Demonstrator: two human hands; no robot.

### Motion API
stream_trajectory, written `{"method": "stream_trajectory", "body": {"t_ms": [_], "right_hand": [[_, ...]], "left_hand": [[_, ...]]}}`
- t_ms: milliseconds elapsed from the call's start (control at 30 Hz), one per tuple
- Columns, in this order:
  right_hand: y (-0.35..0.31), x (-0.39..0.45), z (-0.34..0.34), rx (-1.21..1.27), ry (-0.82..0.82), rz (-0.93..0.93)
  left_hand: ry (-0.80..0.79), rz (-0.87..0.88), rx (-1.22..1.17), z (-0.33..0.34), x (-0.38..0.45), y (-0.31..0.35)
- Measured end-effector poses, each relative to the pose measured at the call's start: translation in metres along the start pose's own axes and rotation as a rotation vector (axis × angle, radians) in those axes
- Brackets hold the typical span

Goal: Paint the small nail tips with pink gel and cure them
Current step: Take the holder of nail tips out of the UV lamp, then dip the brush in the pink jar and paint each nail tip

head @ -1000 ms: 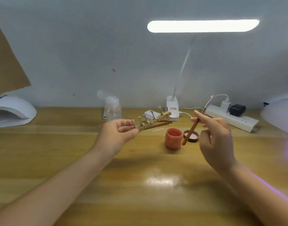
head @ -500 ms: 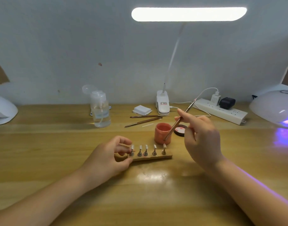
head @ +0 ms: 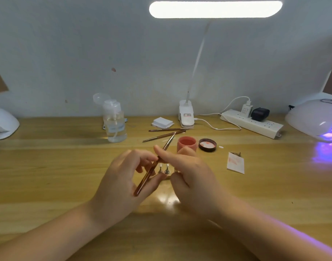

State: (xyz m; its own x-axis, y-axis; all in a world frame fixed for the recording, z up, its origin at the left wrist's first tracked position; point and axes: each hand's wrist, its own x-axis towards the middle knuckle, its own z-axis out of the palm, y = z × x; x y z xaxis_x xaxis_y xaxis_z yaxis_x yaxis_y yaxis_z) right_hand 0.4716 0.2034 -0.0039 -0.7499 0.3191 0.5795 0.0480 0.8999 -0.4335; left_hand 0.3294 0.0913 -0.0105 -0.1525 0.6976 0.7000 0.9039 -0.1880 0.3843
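Both hands meet mid-table: right hand (head: 191,178) pinches the slim copper-brown gel brush (head: 154,164), left hand (head: 123,178) curls beside it. Two metal nail-tip stands (head: 164,169) peek between; the open pink gel jar (head: 186,144) sits at one o'clock.

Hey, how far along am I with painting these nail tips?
Done: the pink gel jar stands open, its lid beside it, and the curing lamp at right glows violet. In hand: the right hand holds the brush over the nail tip stand, with the left hand alongside. The hands hide most tips, so any paint cannot be seen. Left: painting, then curing.
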Motion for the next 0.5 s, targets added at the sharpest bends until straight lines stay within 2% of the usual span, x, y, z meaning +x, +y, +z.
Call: {"method": "stream_trajectory", "body": {"t_ms": [100,233,400,500], "right_hand": [[-0.005,0.0,0.001,0.07,-0.068,-0.005],[-0.008,0.002,-0.002,0.089,-0.077,0.041],[0.0,0.022,-0.04,0.221,0.055,0.268],[0.016,0.031,-0.067,0.1,-0.053,0.404]], "left_hand": [[0.025,0.021,-0.033,0.001,0.001,0.001],[0.062,-0.033,-0.191,0.002,0.002,0.0],[0.145,-0.226,-0.353,0.003,0.001,-0.01],[0.161,-0.32,-0.481,0.005,0.001,-0.015]]}}
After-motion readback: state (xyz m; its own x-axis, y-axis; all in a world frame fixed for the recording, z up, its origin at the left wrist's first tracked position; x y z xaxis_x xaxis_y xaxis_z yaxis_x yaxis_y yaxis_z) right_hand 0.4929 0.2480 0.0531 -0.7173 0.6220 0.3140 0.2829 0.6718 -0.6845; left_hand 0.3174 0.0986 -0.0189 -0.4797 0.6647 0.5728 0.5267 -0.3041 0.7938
